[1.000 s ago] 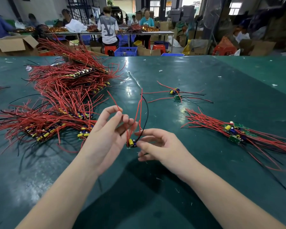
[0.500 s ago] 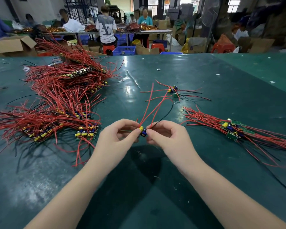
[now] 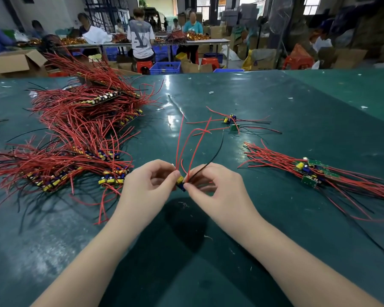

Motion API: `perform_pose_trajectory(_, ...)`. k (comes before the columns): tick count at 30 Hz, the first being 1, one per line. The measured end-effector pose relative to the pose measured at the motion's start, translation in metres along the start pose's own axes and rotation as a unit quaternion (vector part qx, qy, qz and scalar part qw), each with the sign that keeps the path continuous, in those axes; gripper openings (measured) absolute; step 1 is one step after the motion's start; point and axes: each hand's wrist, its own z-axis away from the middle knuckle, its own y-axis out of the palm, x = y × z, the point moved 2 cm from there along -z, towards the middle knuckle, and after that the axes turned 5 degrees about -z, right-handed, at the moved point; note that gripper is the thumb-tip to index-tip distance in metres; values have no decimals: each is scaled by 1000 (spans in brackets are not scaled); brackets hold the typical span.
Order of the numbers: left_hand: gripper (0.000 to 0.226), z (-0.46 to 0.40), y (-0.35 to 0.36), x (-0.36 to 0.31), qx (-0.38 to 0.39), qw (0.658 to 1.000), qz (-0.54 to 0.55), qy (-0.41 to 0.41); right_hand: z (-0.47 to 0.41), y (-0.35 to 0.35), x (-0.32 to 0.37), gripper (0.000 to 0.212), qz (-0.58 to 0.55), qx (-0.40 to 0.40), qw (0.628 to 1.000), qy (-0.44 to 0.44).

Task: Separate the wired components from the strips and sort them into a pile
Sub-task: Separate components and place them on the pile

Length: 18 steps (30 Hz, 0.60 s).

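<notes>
Dead centre on the green bench (image 3: 275, 107), both our hands pinch one small strip piece (image 3: 180, 182): left hand (image 3: 151, 187), right hand (image 3: 217, 191), red wires fanning toward twelve. At three o'clock a modest sorted pile (image 3: 308, 171); at ten, a big bristling heap of unsplit strips (image 3: 80, 138) remains, we'd judge.

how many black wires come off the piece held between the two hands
1 shows: the black wire rises up and right from the held piece, beside its red wires. Fingers may hide more.

Blue crate (image 3: 165, 67) (behind green table (image 3: 297, 111))
</notes>
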Motion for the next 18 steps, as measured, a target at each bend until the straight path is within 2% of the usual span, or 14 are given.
perform_pose_trajectory(4, 3, 0, 3, 1, 20, 993, 92, -77, 0, 0, 2, 11, 2, 7, 999, -39)
perform_pose_trajectory(7, 5, 2, 5, 1, 42, 971, 190, -136, 0, -2, 5, 9, 28, 22, 996, -82)
perform_pose_trajectory(11, 13, 1, 6, 0, 39, 916, 337, -214, 0, -4, 9, 16, 39, 27, 990, -134)
perform_pose_trajectory(16, 9, -3, 3, 3, 35, 839, 441, -316, -1, -6, 10, 22, 1, 13, 988, -153)
perform_pose_trajectory(18, 19, -3, 5, 2, 51, 807, 486, -333, -2, -8, 10, 24, -19, -3, 987, -157)
